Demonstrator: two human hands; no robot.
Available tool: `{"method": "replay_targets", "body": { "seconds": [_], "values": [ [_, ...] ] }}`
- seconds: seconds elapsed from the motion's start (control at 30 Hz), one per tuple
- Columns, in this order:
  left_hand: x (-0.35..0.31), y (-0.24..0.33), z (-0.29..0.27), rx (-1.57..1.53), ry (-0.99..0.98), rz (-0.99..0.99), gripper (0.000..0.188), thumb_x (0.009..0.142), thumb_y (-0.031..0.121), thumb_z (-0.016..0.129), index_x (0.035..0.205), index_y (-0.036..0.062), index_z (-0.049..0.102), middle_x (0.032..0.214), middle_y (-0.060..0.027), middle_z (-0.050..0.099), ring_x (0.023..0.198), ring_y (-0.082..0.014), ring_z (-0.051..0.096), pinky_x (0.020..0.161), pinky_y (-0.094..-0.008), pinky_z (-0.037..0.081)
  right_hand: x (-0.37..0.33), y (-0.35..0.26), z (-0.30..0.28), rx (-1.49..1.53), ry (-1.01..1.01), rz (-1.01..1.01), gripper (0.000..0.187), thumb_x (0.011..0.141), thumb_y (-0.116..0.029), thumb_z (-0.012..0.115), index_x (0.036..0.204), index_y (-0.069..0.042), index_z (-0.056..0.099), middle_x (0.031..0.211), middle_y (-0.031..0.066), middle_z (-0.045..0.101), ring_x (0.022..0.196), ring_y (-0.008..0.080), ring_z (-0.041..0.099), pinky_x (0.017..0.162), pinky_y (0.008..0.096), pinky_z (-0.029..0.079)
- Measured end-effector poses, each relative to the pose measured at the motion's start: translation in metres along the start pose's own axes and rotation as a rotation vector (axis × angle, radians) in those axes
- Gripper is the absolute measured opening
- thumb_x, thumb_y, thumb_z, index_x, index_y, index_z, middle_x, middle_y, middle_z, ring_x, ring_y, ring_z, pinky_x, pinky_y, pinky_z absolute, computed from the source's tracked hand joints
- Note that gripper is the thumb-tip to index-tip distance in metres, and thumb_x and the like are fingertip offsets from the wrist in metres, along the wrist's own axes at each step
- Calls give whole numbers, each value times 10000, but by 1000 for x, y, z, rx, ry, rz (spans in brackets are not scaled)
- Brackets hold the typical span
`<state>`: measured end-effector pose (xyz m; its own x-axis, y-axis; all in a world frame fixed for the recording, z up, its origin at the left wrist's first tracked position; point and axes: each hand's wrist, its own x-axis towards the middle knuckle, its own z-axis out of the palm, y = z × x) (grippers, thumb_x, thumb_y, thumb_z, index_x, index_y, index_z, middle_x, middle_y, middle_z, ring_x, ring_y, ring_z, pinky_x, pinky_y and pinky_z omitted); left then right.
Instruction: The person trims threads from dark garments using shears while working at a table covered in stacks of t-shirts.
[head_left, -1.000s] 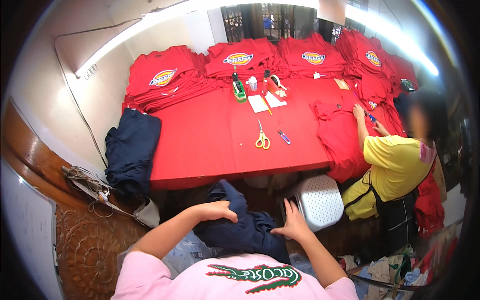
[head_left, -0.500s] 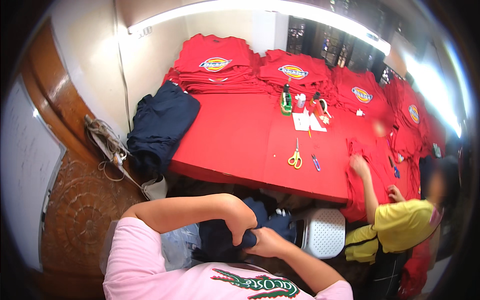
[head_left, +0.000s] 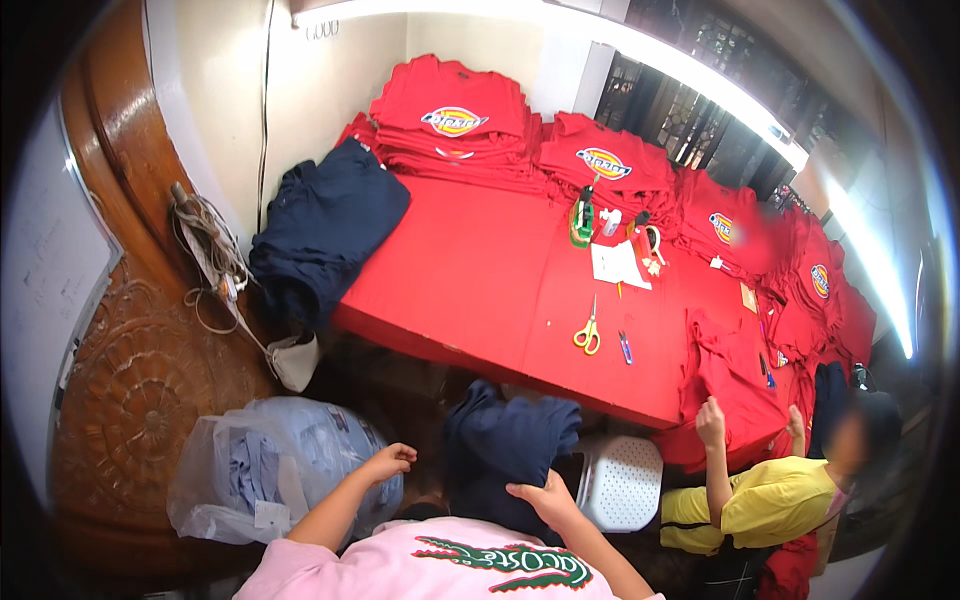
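The navy garment bundle (head_left: 505, 445) is at the lower centre of the frame, in front of the wearer's pink shirt (head_left: 480, 560) and below the near edge of the red-covered table (head_left: 470, 275). It is folded loosely, with a rounded roll along its upper right. Whether it comprises one piece or several cannot be told.

Right hand (head_left: 552, 503): gripping the bundle at its lower right edge, thumb on the near face; the other fingers are partly hidden by cloth. Left hand (head_left: 390, 462): fingers loosely bent, nothing seen in it, apart from the bundle and near the clear plastic bag (head_left: 215, 505) at the lower left.

Handling, as judged: soft, limp, not fragile; light to moderate in weight depending on the layers. The matt surface suggests little slip, but a single-edge hold would let the free side sag and the folds open. Sound holding points would be the thick right-hand fold, gripped through all layers, and the underside at left, supported by a flat palm.

Adjacent: a white perforated stool (head_left: 622, 485) stands just right of the bundle, lower right of centre.
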<state>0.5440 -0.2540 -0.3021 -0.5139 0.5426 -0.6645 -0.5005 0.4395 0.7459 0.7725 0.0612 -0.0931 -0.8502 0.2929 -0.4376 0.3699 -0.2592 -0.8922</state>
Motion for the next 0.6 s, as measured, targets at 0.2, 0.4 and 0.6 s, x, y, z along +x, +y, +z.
{"method": "replay_targets", "body": {
  "seconds": [0.2, 0.4, 0.6],
  "values": [
    [7, 54, 41, -37, -278, 207, 1119, 831, 120, 847, 1745, 107, 203, 1813, -158, 177, 1675, -297, 168, 1323, -441, 212, -24, -73, -5, 5, -209, -29, 507, 863, -36, 886, 1333, 0, 702, 1232, 35, 745, 1135, 137, 669, 1033, 330, 533],
    [48, 104, 4, -383, -524, 57, 893, 888, 279, 809, 1644, 19, 409, 1624, -137, 532, 1499, -315, 515, 1251, -492, 411, -65, -157, -10, -50, -653, -189, 600, 832, -88, 919, 1361, 24, 661, 1305, 65, 714, 1204, 174, 644, 1088, 349, 506],
    [47, 137, 25, -484, -585, -302, 674, 961, 315, 784, 1515, 0, 567, 1485, -168, 640, 1328, -305, 651, 1128, -464, 536, -66, -181, -18, -444, -912, -713, 665, 778, -130, 942, 1353, 41, 656, 1330, 148, 699, 1239, 253, 655, 1078, 390, 508]
  ]
}}
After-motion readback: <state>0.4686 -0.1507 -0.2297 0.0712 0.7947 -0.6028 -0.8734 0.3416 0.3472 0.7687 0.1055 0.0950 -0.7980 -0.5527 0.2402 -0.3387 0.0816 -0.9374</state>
